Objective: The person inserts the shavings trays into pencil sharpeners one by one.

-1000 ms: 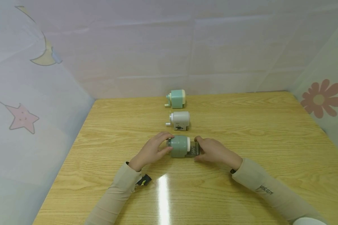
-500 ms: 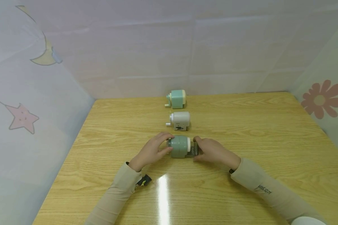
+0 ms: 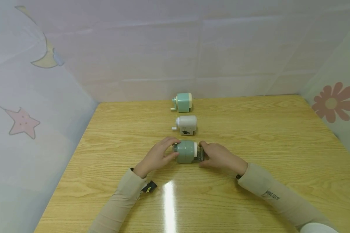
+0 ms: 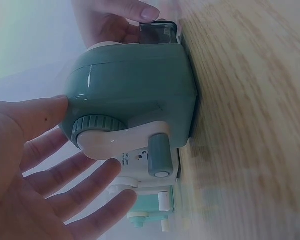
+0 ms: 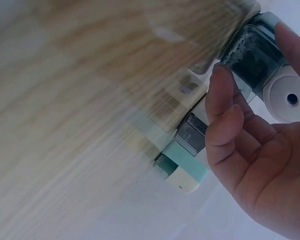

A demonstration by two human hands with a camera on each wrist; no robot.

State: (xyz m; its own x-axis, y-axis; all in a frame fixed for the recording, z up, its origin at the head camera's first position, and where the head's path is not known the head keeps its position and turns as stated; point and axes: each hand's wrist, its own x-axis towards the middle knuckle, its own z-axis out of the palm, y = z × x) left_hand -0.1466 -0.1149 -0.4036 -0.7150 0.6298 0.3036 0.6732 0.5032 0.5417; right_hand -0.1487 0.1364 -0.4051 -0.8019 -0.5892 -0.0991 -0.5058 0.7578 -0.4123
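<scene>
A dark green crank pencil sharpener (image 3: 185,151) stands on the table between both hands. My left hand (image 3: 157,155) holds the crank end of its body, thumb on the near side and a finger on the far side. The left wrist view shows the pale crank (image 4: 117,142) with its green knob beside the spread other fingers. From the sharpener's right end the clear smoky shavings drawer (image 3: 200,155) sticks partly out. My right hand (image 3: 221,157) pinches this drawer by its outer end, between thumb and fingers. Shavings (image 5: 240,47) show inside it in the right wrist view.
Behind the green sharpener stand a white crank sharpener (image 3: 188,123) and, farther back, a light teal one (image 3: 183,102). All are lined up on the wooden table (image 3: 250,129). A printed cloth (image 3: 236,48) rises at the back edge. A white round object (image 3: 318,228) shows at bottom right.
My right hand has moved slightly left, pushing the shavings drawer farther into the green sharpener. The left hand and the sharpener body have stayed in place.
</scene>
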